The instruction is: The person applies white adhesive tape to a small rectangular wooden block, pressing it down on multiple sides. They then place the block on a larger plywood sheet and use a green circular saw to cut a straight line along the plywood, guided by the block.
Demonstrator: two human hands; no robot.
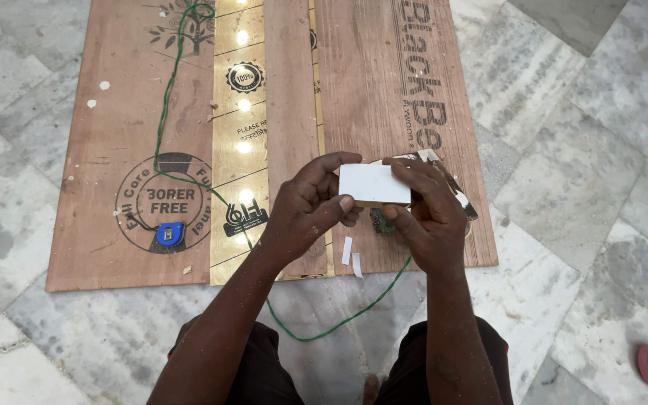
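We hold a small white block (373, 184) up between both hands, above the plywood sheets (136, 150) laid on the marble floor (579, 247). Our left hand (309, 214) closes on its left end, thumb along the lower edge; our right hand (429, 217) closes on the right end, apparently so the face stays turned up to us. A green wire (166, 120) trails across the sheets past a blue tape measure (169, 234), and two white strips (352, 255) lie below.

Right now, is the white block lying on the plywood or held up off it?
Held up: both hands, left and right, grip the white block by its ends above the plywood.
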